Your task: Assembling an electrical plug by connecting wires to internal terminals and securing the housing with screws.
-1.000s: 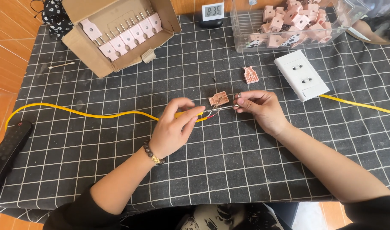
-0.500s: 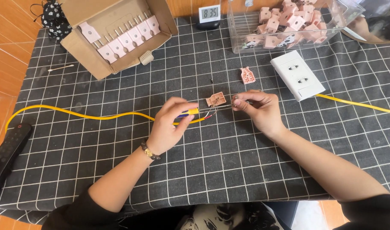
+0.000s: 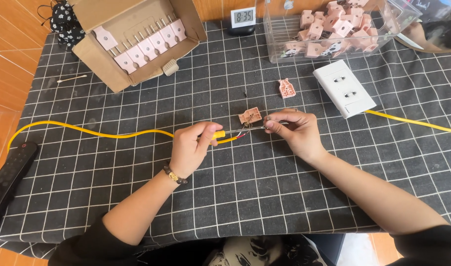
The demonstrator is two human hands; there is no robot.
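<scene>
My left hand (image 3: 192, 145) grips the end of a yellow cable (image 3: 92, 131) that runs off to the left across the checked cloth. Thin bared wires (image 3: 245, 133) stick out of the cable end toward my right hand (image 3: 292, 130), which pinches their tips between thumb and fingers. An open pink plug half (image 3: 249, 116) lies on the cloth just behind the wires, between the two hands. A second pink plug half (image 3: 286, 88) lies farther back.
A white socket block (image 3: 344, 88) with its own yellow cable (image 3: 417, 121) sits at right. A cardboard box (image 3: 137, 42) of pink plugs stands back left, a clear bin (image 3: 334, 27) of pink parts back right, a small clock (image 3: 243, 18) between them. A black remote (image 3: 6, 180) lies at the left edge.
Both hands stay together at the cable end. The right hand's fingers have shifted slightly along the wire tips; nothing else has moved.
</scene>
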